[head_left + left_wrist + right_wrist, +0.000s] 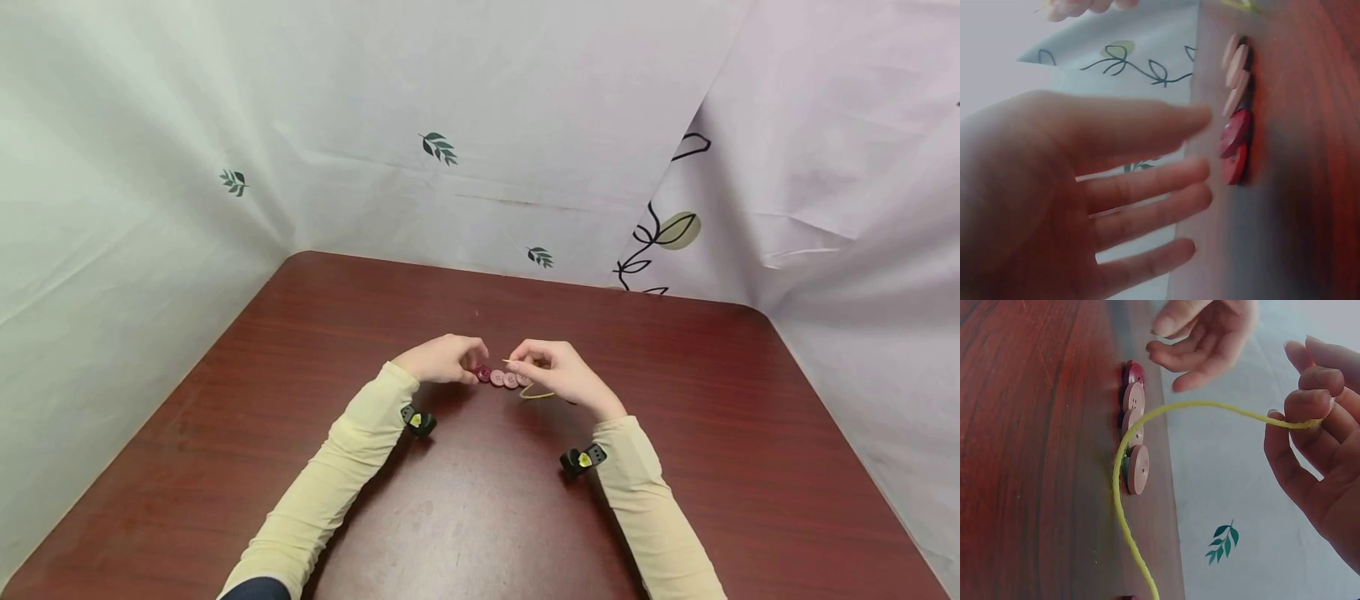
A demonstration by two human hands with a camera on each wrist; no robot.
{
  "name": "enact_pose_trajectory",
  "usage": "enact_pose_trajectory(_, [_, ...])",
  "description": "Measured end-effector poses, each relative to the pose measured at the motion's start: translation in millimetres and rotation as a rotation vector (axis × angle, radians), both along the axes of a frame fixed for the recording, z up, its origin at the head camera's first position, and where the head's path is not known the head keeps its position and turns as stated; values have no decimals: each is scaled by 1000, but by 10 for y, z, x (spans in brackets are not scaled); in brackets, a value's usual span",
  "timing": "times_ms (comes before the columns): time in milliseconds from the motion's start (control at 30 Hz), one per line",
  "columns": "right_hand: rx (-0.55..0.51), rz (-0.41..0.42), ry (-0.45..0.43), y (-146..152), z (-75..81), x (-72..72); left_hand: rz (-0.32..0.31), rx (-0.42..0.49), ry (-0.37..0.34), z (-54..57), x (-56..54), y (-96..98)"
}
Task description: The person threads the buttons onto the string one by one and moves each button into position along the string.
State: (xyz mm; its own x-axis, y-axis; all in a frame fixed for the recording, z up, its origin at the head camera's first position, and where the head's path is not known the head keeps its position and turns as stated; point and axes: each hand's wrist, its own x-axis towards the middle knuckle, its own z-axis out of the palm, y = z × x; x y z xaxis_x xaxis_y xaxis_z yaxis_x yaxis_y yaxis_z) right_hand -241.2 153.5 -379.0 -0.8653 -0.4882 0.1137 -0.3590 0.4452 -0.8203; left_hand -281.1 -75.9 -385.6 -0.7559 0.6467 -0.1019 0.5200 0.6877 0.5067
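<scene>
A short row of overlapping round buttons lies on the table, pale pink buttons [511, 381] towards the right and dark red buttons [483, 374] at the left end. My left hand [444, 360] hovers beside the red end. Its fingers [1147, 194] are loosely bent with nothing between them, just short of the buttons in the left wrist view. Over the pink end, my right hand [564, 375] pinches a yellow cord [1210, 404] close to its tip. The rest of the cord curves down past the pink buttons [1139, 469] and leaves the right wrist view at the bottom.
The reddish-brown wooden table [450, 500] has rounded far corners. White cloth [360, 100] with leaf prints hangs along its back and sides. Black wrist cameras [422, 423] sit on both sleeves. A dark red thing [1127, 597] is cut off at the right wrist view's lower edge.
</scene>
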Motion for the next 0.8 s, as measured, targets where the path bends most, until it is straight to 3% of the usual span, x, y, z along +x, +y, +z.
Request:
enact_pose_trajectory(300, [33,48,38,20,8,3,1,-123,93,-142,-19,42])
enact_pose_trajectory(800, [83,72,71,28,22,18,65,-167,61,-126,-22,65])
